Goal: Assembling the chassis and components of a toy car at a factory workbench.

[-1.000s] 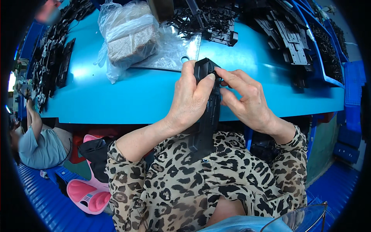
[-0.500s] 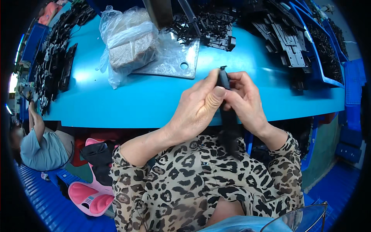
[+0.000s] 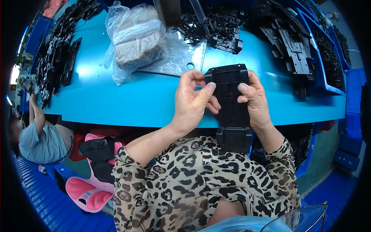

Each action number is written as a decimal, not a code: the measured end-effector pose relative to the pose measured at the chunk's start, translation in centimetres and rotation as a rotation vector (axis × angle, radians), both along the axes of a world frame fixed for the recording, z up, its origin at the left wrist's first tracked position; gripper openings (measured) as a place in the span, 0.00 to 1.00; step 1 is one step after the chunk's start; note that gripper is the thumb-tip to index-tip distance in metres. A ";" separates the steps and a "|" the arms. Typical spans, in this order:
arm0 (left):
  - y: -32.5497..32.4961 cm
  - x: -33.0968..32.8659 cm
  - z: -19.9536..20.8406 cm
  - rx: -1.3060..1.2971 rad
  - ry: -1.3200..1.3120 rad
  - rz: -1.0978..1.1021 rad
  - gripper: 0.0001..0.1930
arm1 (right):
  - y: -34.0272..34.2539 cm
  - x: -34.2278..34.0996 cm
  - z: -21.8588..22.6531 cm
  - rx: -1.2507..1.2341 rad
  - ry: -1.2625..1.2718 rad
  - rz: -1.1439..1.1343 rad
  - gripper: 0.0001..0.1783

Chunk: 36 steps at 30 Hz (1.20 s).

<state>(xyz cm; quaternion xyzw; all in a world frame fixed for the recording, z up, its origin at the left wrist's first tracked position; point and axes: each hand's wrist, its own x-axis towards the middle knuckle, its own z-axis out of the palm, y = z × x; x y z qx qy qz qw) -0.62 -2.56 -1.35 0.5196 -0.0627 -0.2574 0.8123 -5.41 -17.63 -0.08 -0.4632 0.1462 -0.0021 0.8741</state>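
Long black plastic part (image 3: 230, 96) held up in both hands, crossing the near edge of the worktop (image 3: 162, 104): upper end against the blue surface, lower end over the wearer's lap. Matt, flat-faced, shallow ribs and raised details; corners cut at the top, a blocky stepped section at the bottom.

Left hand (image 3: 193, 96): thumb and index clamped on the part's upper left edge, thumb tip on the face; other fingers curled, their tips showing beside that edge. Right hand (image 3: 256, 100): clamped on the right edge, thumb bent over the face; the fingers behind are partly hidden.

Worktop smooth, glossy, bright blue. Toward its far edge, left of centre: a pale, rough-looking block (image 3: 139, 48) in crinkled clear film, lying partly on a grey metal plate (image 3: 176, 63) with a round hole near one corner. Right of the plate, a tangled heap of thin black pieces (image 3: 208, 27). Far right corner: stacked long black plates (image 3: 295, 52), slotted and sheened, beside a blue bin (image 3: 319, 58) of small dark parts. Left edge: overlapping dark mouldings (image 3: 54, 58) in a long pile.
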 end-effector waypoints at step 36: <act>1.0 2.4 0.6 -0.068 0.341 -0.206 0.10 | -1.7 2.4 0.4 -0.070 0.102 0.069 0.08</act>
